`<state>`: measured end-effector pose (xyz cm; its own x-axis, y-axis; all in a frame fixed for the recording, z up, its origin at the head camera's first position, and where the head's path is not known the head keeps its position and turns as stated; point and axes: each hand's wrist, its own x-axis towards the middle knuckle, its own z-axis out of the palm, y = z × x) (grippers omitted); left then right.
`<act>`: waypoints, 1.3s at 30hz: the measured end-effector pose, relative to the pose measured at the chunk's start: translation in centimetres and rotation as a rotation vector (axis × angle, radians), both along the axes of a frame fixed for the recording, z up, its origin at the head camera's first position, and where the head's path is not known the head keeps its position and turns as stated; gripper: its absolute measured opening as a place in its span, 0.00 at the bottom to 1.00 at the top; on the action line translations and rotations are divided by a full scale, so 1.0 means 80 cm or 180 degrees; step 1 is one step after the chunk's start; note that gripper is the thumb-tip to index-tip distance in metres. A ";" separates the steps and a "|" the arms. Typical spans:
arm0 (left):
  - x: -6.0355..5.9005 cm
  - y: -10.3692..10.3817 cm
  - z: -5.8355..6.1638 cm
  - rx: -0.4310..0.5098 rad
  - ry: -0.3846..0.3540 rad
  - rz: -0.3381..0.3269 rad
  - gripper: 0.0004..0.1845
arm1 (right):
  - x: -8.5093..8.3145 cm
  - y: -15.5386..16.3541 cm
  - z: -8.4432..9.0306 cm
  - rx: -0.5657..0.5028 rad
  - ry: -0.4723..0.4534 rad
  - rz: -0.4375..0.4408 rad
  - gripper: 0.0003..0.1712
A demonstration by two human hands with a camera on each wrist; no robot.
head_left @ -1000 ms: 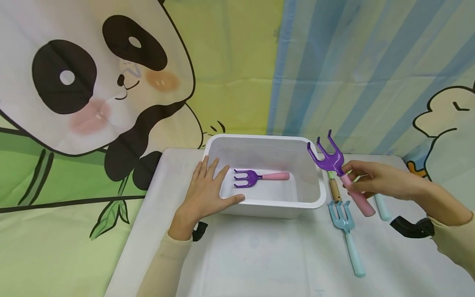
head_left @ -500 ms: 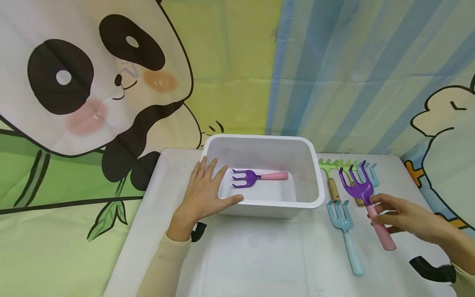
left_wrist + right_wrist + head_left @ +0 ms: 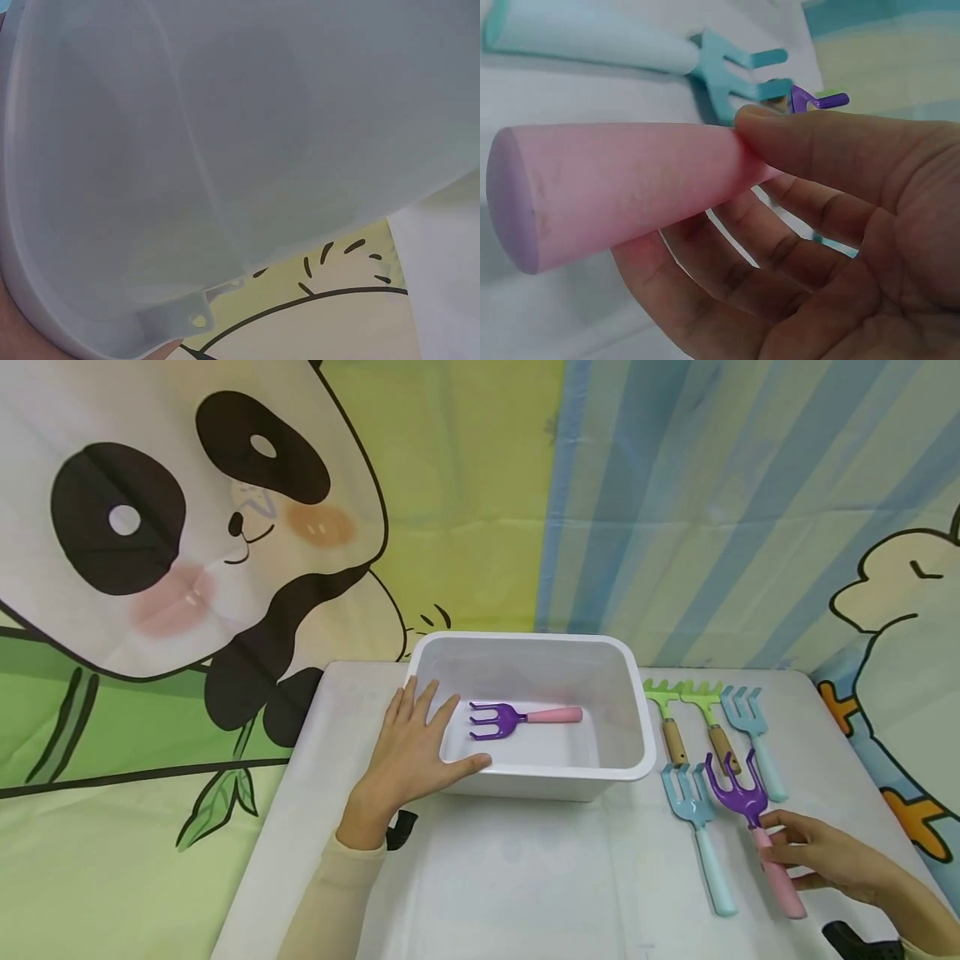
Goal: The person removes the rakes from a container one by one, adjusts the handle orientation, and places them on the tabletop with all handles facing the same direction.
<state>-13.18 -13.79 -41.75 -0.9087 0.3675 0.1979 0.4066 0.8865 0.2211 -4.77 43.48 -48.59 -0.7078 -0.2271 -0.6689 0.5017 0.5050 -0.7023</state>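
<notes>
My right hand [image 3: 832, 860] pinches the pink handle of a purple three-pronged hand rake [image 3: 782, 881] at the table's right side, prongs pointing away. In the right wrist view the thumb lies on top of the handle [image 3: 622, 191], with the fingers curled beneath. My left hand [image 3: 408, 756] rests spread over the left front rim of a white plastic bin [image 3: 517, 785], fingers straight. A matching purple rake with a pink handle [image 3: 553, 716] lies flat inside the bin. The left wrist view is mostly filled by the bin's outer wall [image 3: 247, 135].
Left of the held rake lies a light-blue hand rake [image 3: 708, 852]. Behind it are two green rakes with wooden handles, one on the left [image 3: 673, 739] and one on the right [image 3: 722, 745], and another light-blue rake [image 3: 763, 752]. A printed curtain [image 3: 480, 510] hangs behind the white table [image 3: 517, 885].
My right hand has carried the purple rake from beside the bin's right rim to the right and toward me, lowering it near the blue rakes. The left hand stays on the bin.
</notes>
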 end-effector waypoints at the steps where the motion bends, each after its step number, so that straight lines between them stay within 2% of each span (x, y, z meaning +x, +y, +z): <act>1: 0.000 0.000 0.000 0.0010 0.0002 -0.0001 0.59 | 0.002 0.001 -0.004 0.0024 -0.0045 -0.0045 0.31; 10: 0.000 -0.001 0.000 0.0012 0.0005 -0.0009 0.58 | 0.016 0.004 -0.027 0.0136 -0.0261 -0.0256 0.31; 24: 0.001 0.001 0.000 -0.0016 -0.0044 0.0018 0.59 | 0.011 0.004 -0.030 -0.0054 -0.0193 -0.0172 0.31; 30: 0.002 0.001 0.000 -0.0007 -0.0036 0.0006 0.59 | 0.010 0.001 -0.033 0.0232 -0.0144 -0.0204 0.32; 33: 0.001 0.001 0.000 -0.0014 -0.0030 0.0006 0.59 | 0.007 -0.001 -0.029 0.0394 -0.0091 -0.0190 0.33; 39: 0.000 0.000 0.002 -0.0019 -0.0037 -0.0003 0.58 | -0.007 -0.007 -0.001 0.0550 0.0110 -0.0064 0.28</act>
<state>-13.14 -13.79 -41.56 -0.9105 0.3696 0.1853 0.4050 0.8873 0.2205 -5.30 42.95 -48.68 -0.7342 -0.0964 -0.6721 0.4901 0.6099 -0.6228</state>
